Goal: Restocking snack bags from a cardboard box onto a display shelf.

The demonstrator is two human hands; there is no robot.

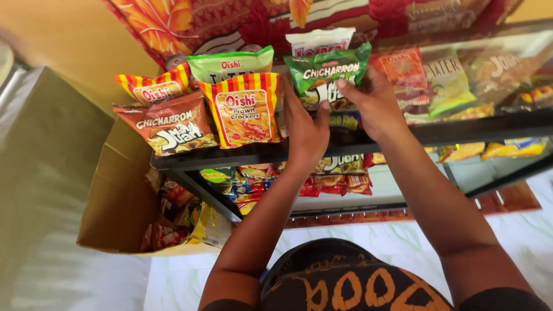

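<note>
Head view: a cardboard box point(115, 196) of snacks sits on the floor at the left. A brown snack bag point(167, 124) and a striped snack bag point(245, 109) stand on the glass shelf point(242, 154). The left hand point(305, 129) and right hand point(374, 103) have their fingers grasping a green snack bag point(328, 72) above that shelf.

Snack bag point(328, 75) stands on glass case top point(357, 141) at 12 o'clock, left grip point(305, 129) on its lower left corner, right grip point(374, 103) on its right edge. Behind it, touching, another pack point(319, 40). At 10 o'clock a cluster of bags: cracker bag point(245, 109) in front, one bag point(230, 64) behind it, two more point(167, 124) to its left. More packs on shelf point(340, 178) below the top. Cardboard box point(115, 201) w/ packets on floor at 8 o'clock, beside case
</note>
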